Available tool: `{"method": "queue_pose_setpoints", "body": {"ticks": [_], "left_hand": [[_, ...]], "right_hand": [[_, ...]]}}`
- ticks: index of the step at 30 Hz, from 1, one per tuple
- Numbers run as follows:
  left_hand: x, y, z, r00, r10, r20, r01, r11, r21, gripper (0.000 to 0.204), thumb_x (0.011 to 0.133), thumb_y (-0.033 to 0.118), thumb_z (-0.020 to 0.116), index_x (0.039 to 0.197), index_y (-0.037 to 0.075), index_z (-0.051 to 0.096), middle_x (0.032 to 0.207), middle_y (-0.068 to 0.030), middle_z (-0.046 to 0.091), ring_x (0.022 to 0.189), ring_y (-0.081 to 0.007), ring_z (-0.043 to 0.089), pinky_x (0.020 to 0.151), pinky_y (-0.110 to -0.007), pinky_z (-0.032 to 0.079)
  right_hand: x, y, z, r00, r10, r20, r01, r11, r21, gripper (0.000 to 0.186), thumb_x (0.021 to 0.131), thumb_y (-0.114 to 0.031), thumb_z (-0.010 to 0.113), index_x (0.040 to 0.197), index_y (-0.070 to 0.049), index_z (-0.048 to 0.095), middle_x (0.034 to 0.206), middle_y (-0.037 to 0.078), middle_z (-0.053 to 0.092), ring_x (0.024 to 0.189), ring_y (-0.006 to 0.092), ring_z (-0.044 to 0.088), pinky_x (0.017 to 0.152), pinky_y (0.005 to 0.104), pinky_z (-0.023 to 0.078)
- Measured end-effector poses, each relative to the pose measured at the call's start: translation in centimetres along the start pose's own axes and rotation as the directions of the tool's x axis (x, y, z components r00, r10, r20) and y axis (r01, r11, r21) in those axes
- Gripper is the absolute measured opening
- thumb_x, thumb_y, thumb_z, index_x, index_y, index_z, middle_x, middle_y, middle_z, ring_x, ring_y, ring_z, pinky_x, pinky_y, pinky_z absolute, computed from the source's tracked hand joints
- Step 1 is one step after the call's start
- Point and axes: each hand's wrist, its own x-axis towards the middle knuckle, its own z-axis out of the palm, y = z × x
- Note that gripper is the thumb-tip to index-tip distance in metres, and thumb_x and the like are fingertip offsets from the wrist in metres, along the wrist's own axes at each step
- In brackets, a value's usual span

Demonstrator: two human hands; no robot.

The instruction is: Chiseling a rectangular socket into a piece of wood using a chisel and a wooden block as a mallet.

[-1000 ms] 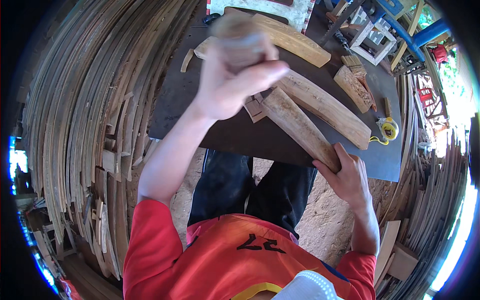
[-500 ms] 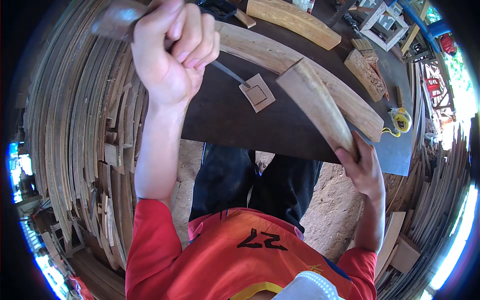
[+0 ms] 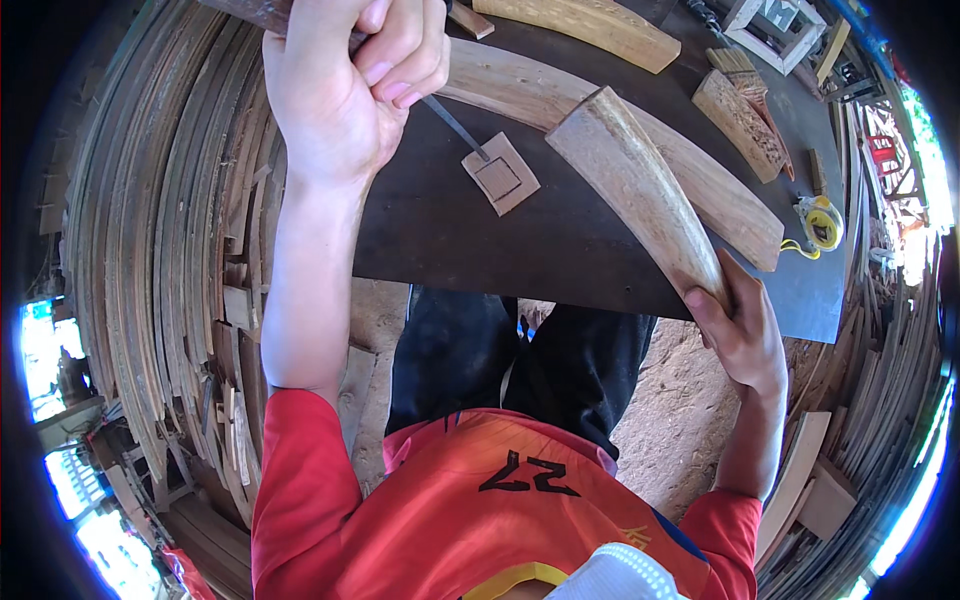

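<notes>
- Grey-bladed chisel point(image 3: 456, 127) gripped in left hand point(image 3: 345, 105), axis slanting down-right.
- Right hand point(image 3: 740, 325) wrapped round near end of wooden billet point(image 3: 642, 198), slanting up-left.
- Square wood tile point(image 3: 502, 177) between hands on dark tabletop point(image 3: 450, 240), left nearer; chisel tip at its outline.

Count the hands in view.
2: the left hand, closed around a tool at upper left; the right hand, gripping the wooden piece's near end. No others visible.

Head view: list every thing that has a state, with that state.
Left hand: closed around a brown piece.
Right hand: closed.
Curved wood: held at its near end.
Metal blade: slanted, upper end hidden.
Square block: marked on its face.
Tape measure: lying unheld.
Brush: lying unheld.
Board: unheld.
</notes>
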Motion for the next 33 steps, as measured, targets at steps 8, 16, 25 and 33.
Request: {"method": "queue_pose_setpoints", "body": {"ticks": [8, 16, 25, 33], "left_hand": [[2.6, -3.8, 0.0, 0.82, 0.464, 0.335, 0.086, 0.479, -0.874, 0.033, 0.101, 0.024, 0.043, 0.069, 0.016, 0.038, 0.047, 0.0039, 0.03, 0.036, -0.0079, 0.024, 0.032, -0.025, 0.019], [2.8, -3.4, 0.2, 0.863, 0.34, 0.373, 0.002, 0.737, -0.675, 0.029, 0.1, 0.018, 0.045, 0.072, 0.012, 0.041, 0.048, 0.0028, 0.031, 0.036, -0.0077, 0.026, 0.033, -0.025, 0.02], [1.7, -1.9, 4.9, 0.994, -0.028, 0.106, 0.02, 0.997, 0.078, 0.02, 0.098, 0.015, 0.061, 0.08, 0.006, 0.057, 0.054, 0.0047, 0.042, 0.04, -0.0036, 0.032, 0.036, -0.025, 0.023], [2.7, -1.3, 1.6, 0.884, 0.329, 0.333, -0.382, 0.918, 0.105, 0.03, 0.099, 0.014, 0.058, 0.071, 0.008, 0.05, 0.051, 0.0067, 0.036, 0.039, -0.0027, 0.029, 0.037, -0.026, 0.02]], "right_hand": [[0.2, -0.4, -0.4, 0.999, 0.032, 0.038, -0.038, 0.981, 0.191, 0.051, 0.091, -0.035, 0.068, 0.114, 0.01, 0.058, 0.064, 0.004, 0.052, 0.056, 0.0096, 0.048, 0.053, 0.0276, 0.038], [0.1, -1.8, -0.5, 0.997, 0.049, -0.052, -0.027, 0.93, 0.366, 0.052, 0.091, -0.04, 0.065, 0.113, 0.007, 0.058, 0.069, 0.002, 0.055, 0.057, 0.007, 0.048, 0.05, 0.0232, 0.037], [-1.9, -2.7, -3.8, 0.899, -0.084, -0.431, 0.226, 0.93, 0.29, 0.065, 0.09, -0.055, 0.058, 0.11, 0.007, 0.054, 0.065, 0.007, 0.054, 0.049, 0.0122, 0.051, 0.041, 0.0241, 0.037], [-3.1, -6.1, -7.5, 0.831, -0.23, -0.507, 0.393, 0.887, 0.243, 0.08, 0.088, -0.067, 0.05, 0.12, 0.007, 0.046, 0.069, 0.009, 0.048, 0.048, 0.0145, 0.046, 0.043, 0.0243, 0.035]]}}
